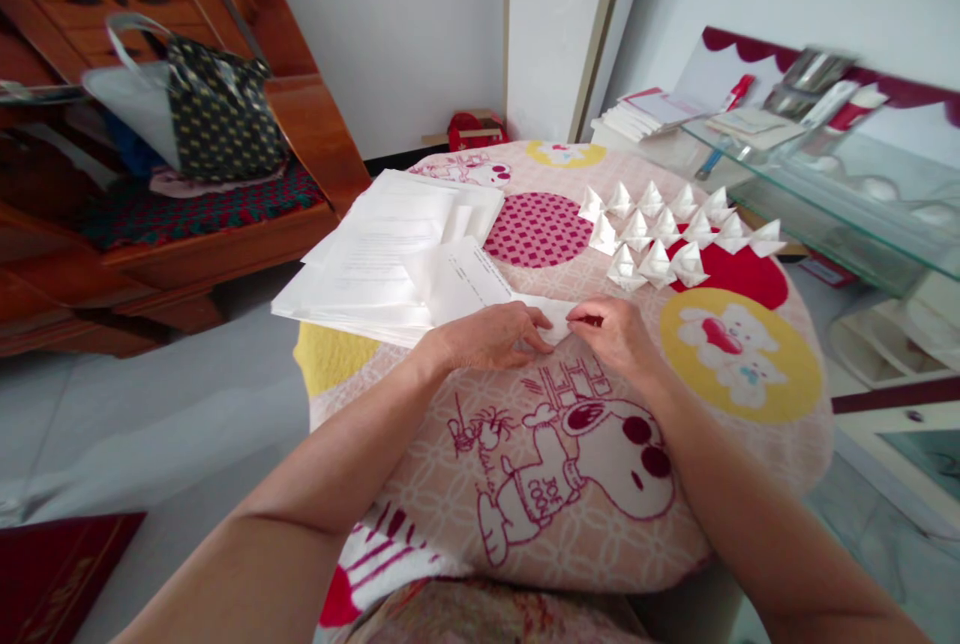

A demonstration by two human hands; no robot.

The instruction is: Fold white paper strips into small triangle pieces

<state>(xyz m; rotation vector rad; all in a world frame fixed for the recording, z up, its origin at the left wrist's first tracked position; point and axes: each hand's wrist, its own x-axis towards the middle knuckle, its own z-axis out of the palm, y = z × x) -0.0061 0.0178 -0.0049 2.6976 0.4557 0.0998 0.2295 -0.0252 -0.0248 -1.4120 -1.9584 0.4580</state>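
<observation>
A white sheet of paper, partly folded, lies near the middle of the round table between my two hands. My left hand rests on its near left side, fingers bent and pressed together on the paper. Thumb and forefinger of my right hand pinch the sheet's right end. Just beyond my left hand, a printed sheet leans over a stack of papers. To the right, several folded white paper boats stand in rows.
A patterned cloth with cartoon figures covers the table. On the right, a glass shelf holds a metal pot and small items, close to the table edge. A wooden bench at left carries a dark patterned bag.
</observation>
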